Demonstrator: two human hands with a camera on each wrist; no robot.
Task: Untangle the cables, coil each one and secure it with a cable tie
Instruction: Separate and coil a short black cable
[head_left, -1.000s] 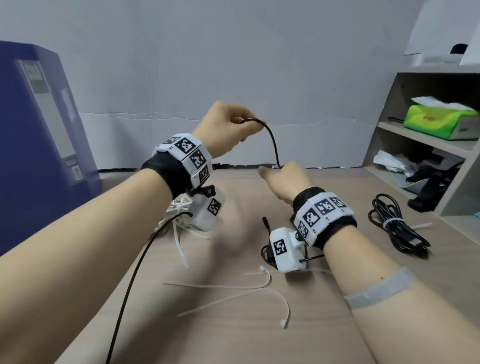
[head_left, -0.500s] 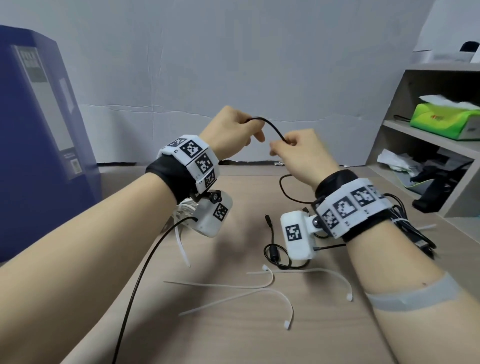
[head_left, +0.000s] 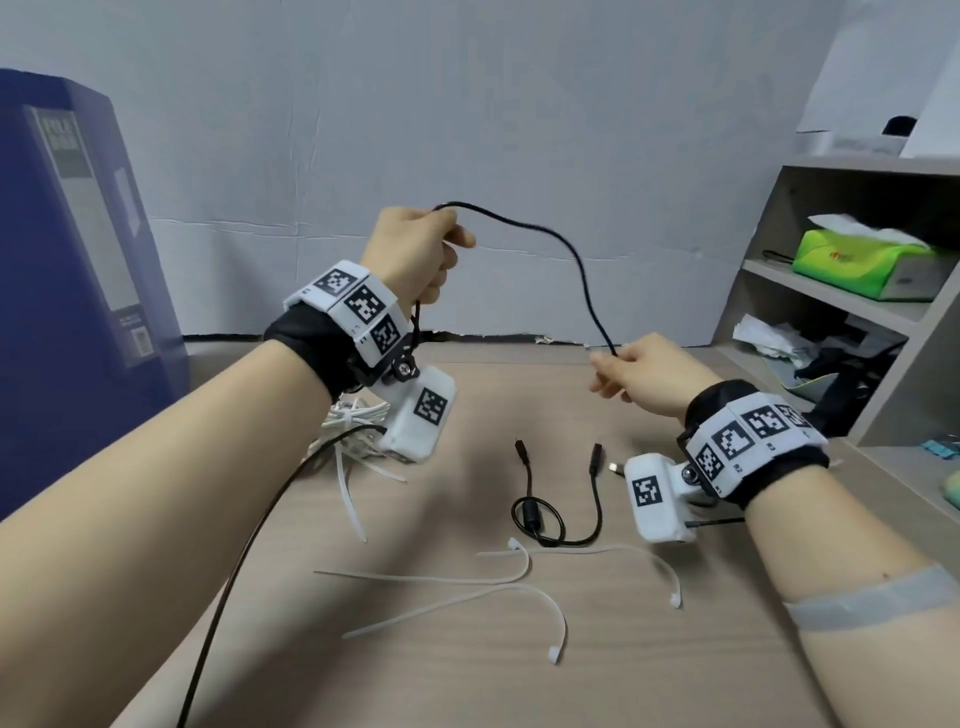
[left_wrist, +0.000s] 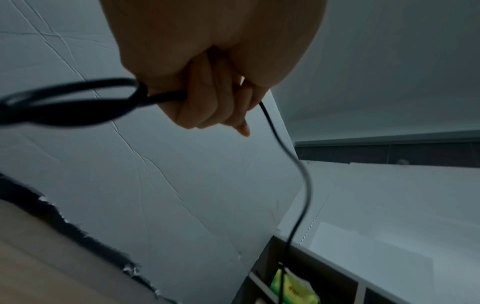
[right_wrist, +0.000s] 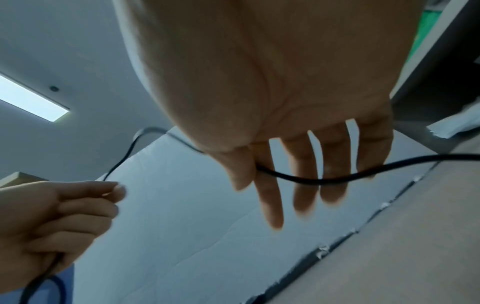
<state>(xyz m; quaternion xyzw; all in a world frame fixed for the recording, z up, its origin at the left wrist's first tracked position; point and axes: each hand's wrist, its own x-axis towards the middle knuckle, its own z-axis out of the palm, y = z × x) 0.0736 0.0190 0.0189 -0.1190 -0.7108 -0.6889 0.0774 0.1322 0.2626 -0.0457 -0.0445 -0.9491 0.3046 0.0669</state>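
A white papered wall backs the pale wood surface (head_left: 675, 649), with a blue file box (head_left: 67, 270) at the left and a shelf unit (head_left: 831, 291) at the right. My left hand (head_left: 415, 254) is raised, its fingers curled tight round loops of a black cable (head_left: 576, 260). The cable arcs from there down to my right hand (head_left: 644, 374), where thumb and forefinger pinch it while the other fingers stay nearly straight. The rest of the cable lies on the surface below my right hand. Loose white cable ties (head_left: 467, 592) lie near the front edge, and a bundled white cable (head_left: 353, 421) sits under my left wrist.
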